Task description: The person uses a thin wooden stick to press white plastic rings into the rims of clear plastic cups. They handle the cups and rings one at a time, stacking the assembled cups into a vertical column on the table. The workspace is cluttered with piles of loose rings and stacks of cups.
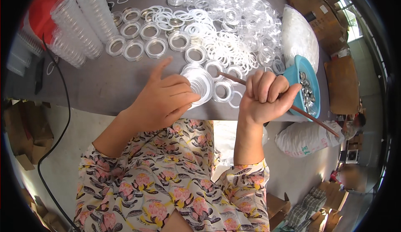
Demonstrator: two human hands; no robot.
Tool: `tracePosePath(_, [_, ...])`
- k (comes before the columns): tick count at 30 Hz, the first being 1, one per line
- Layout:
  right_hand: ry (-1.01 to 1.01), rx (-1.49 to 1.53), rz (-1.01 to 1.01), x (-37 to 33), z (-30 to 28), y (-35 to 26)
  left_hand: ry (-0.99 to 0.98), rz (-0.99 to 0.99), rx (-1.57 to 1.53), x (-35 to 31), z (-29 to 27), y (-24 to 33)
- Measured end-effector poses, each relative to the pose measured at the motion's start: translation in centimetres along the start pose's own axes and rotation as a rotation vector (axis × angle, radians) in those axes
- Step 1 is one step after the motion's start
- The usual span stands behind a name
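My left hand curls its lower fingers against a stack of clear round plastic pieces near the table's front edge, while its index finger sticks out. My right hand is closed in a fist around a thin brown stick. One end of the stick reaches left to the clear rings beside the stack; the other slants down to the right past the table edge. Just beyond both hands stand several clear round cases with metal-coloured centres. Loose white rings lie heaped behind them.
Tall stacks of clear cups stand at the far left by a red item. A pile of clear plastic parts covers the back. At right, a blue basket holds small metallic pieces. A black cable hangs off the left side.
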State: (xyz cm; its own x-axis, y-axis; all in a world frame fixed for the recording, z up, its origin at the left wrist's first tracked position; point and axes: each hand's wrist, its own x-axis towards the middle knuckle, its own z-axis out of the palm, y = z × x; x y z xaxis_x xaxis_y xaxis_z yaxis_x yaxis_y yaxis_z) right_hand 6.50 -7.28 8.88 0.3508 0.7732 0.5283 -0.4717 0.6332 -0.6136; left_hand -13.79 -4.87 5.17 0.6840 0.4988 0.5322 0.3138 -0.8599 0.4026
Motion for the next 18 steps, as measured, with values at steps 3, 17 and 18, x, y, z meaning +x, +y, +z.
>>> tracePosePath(3, [-0.039,0.0,0.022,0.0,0.6,-0.5,-0.112,0.029,-0.025,0.2,-0.3,-0.6])
tracePosePath(17, [0.005,0.074,0.399,-0.9,3.4,2.3,0.327,-0.452,-0.953,-0.3,6.0,-0.2])
tracePosePath(18, [-0.044,0.049,0.347,-0.7,3.2,2.8,0.337,-0.433,-0.917,-0.3,6.1,-0.2])
